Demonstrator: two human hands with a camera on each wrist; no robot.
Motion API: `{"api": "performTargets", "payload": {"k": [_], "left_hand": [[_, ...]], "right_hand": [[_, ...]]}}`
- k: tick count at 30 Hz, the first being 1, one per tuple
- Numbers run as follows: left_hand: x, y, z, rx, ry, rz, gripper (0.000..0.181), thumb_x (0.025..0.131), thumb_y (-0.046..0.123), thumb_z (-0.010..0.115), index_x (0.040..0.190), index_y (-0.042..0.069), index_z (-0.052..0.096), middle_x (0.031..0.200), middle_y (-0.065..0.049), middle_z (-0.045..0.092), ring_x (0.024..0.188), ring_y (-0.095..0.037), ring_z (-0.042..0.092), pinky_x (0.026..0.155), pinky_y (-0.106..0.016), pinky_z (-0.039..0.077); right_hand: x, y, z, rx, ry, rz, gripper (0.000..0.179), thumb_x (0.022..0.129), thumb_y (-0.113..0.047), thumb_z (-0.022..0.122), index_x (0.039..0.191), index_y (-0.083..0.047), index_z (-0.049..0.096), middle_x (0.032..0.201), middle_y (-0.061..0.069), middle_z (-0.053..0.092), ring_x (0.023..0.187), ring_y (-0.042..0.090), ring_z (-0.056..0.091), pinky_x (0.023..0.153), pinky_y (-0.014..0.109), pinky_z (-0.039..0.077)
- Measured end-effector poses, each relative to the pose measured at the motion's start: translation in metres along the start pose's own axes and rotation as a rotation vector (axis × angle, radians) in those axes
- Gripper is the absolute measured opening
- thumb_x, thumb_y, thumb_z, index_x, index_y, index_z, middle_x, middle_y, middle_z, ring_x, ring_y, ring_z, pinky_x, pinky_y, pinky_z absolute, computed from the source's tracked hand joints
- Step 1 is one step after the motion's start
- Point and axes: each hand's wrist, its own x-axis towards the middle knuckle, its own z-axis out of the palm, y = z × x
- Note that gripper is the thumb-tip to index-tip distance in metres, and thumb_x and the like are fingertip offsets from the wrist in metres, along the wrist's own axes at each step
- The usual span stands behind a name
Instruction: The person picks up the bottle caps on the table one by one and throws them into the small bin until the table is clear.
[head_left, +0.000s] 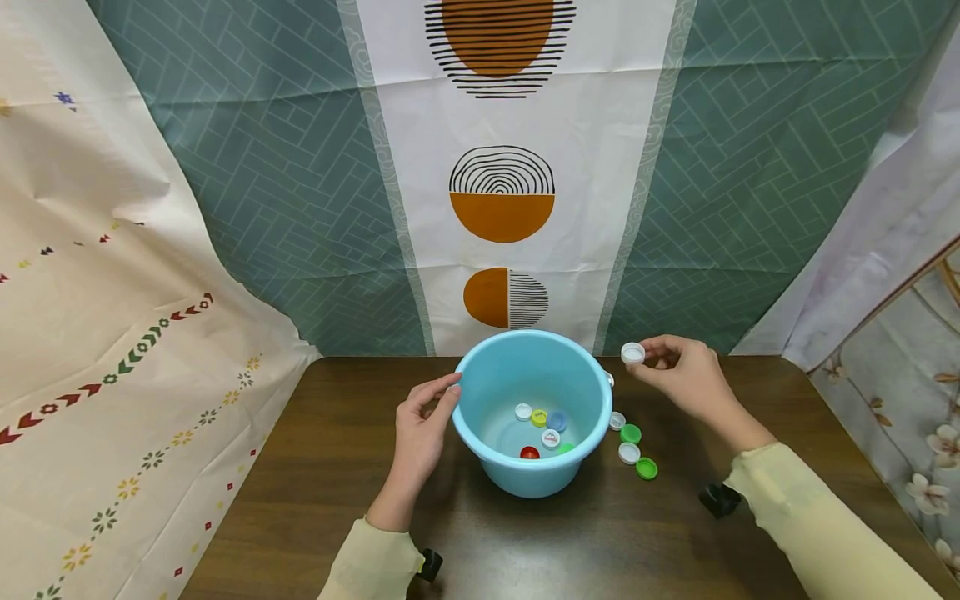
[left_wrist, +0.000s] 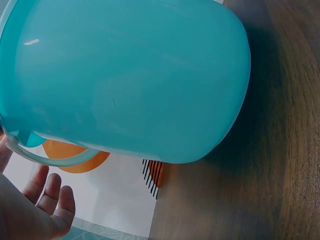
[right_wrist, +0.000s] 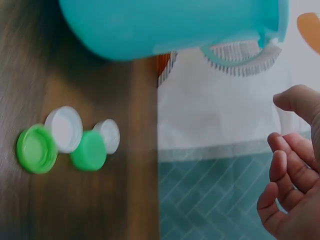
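Reaching over the smooth, dark brown wood table, two wrinkly, pale yellow sleeves are nearest, with small black blocks by the cuffs. Next, four round plastic caps, two white and two green, make a crooked line between the blue bucket and the table's right edge. That bucket is shiny plastic with a fat round rim and a thin, curved handle. Six more caps lie inside: two white, one yellow, one blue, one green, one red. The left hand pinches the rim with thumb and finger, its other fingers softly bent. Near the table's far edge, the right hand pinches a small white cap up in the air, right of the bucket. Behind the far edge hangs a creased cloth with green brick lines and orange and black round shapes.
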Motion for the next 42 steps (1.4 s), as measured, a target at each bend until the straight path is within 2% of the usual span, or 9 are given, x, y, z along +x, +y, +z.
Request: {"api": "performTargets", "payload": {"k": [9,19,31,38,42], "left_hand": [[0.000,-0.001,0.000,-0.005,-0.002,0.003,0.025,0.095,0.011,0.066,0.116,0.000,0.071,0.117,-0.017,0.062,0.099,-0.021,0.056,0.070,-0.025,0.050],[0.001,-0.001,0.001,-0.010,-0.001,0.005,0.025,0.095,0.011,0.066,0.116,0.000,0.071,0.115,-0.016,0.062,0.099,-0.021,0.056,0.071,-0.025,0.051],[0.001,0.002,0.001,-0.003,-0.003,0.007,0.024,0.095,0.010,0.066,0.116,-0.001,0.071,0.114,-0.017,0.062,0.097,-0.021,0.056,0.068,-0.028,0.051],[0.000,0.003,0.001,0.008,-0.002,0.007,0.024,0.094,0.011,0.066,0.116,0.001,0.071,0.113,-0.016,0.063,0.097,-0.022,0.056,0.065,-0.023,0.047],[-0.001,0.003,0.000,0.013,-0.004,0.012,0.025,0.095,0.012,0.066,0.116,0.001,0.071,0.113,-0.016,0.063,0.097,-0.022,0.056,0.064,-0.023,0.046]], "right_hand": [[0.004,-0.030,0.002,0.039,-0.016,0.011,0.043,0.080,-0.045,0.079,0.107,-0.012,0.070,0.097,0.007,0.069,0.076,0.021,0.056,0.054,0.027,0.046],[0.006,-0.060,0.006,0.063,-0.041,-0.035,0.040,0.082,-0.038,0.079,0.109,-0.011,0.070,0.094,0.006,0.069,0.077,0.021,0.056,0.055,0.029,0.049],[-0.001,-0.092,0.023,0.114,-0.125,-0.049,0.037,0.082,-0.037,0.080,0.108,-0.014,0.070,0.084,0.003,0.063,0.078,0.021,0.053,0.058,0.031,0.048],[-0.007,-0.108,0.034,0.148,-0.148,-0.098,0.032,0.082,-0.036,0.080,0.106,-0.017,0.072,0.092,-0.001,0.067,0.084,0.022,0.055,0.062,0.035,0.050],[-0.010,-0.117,0.040,0.171,-0.157,-0.111,0.028,0.080,-0.033,0.082,0.103,-0.019,0.073,0.090,-0.005,0.067,0.084,0.020,0.056,0.065,0.036,0.050]]}}
